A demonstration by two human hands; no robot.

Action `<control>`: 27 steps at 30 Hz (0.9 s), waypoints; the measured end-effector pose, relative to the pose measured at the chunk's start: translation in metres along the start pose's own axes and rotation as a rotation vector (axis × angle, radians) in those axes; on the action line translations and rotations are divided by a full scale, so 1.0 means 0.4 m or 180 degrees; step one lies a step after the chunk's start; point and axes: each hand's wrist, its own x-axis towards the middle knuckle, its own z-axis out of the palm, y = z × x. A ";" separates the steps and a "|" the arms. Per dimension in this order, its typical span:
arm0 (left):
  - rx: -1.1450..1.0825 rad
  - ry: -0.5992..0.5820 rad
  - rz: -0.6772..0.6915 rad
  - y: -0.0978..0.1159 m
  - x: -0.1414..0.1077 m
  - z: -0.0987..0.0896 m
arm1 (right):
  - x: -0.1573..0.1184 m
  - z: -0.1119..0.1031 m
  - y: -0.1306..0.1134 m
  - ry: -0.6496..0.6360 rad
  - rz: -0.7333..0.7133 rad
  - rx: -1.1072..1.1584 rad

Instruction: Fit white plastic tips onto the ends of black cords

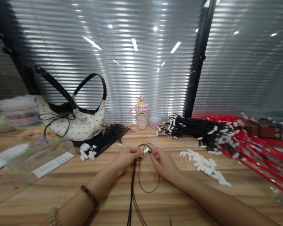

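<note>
My left hand (128, 158) is closed in a pinch around one end of a small white plastic piece (146, 150). Several thin black cords (132, 188) run from that hand down to the table's front edge. Close by on the right, my right hand (164, 161) has its fingertips pressed together at black cord loops (149, 145), near the white piece's other end. A single wide cord loop (149, 192) hangs between the hands. Exactly how the cord passes through the white piece is too small to tell.
Loose white pieces (204, 164) are scattered right of my right hand. Bundled black cords with white ends (113, 136) lie left; a bigger bundle (193, 128) and red straps (257, 153) lie right. A handbag (85, 125), a striped mug (141, 116) and plastic bags (44, 157) stand around the wooden table (103, 201).
</note>
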 end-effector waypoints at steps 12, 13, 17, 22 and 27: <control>0.0025 -0.0003 0.0023 -0.005 0.004 0.000 | -0.002 0.000 -0.001 0.0011 -0.0041 -0.0027; 0.0005 0.0003 0.0018 -0.005 0.004 0.000 | -0.002 -0.001 -0.002 -0.0002 -0.0032 -0.0012; -0.0003 0.0029 -0.0017 -0.004 0.004 0.000 | -0.002 -0.002 -0.003 0.0012 0.0007 -0.0034; -0.0011 0.0013 -0.0017 -0.003 0.004 0.000 | -0.003 -0.001 -0.002 0.0020 0.0007 -0.0064; -0.0011 0.0002 -0.0015 0.001 0.001 0.001 | -0.005 -0.001 0.000 0.0041 -0.0009 -0.0051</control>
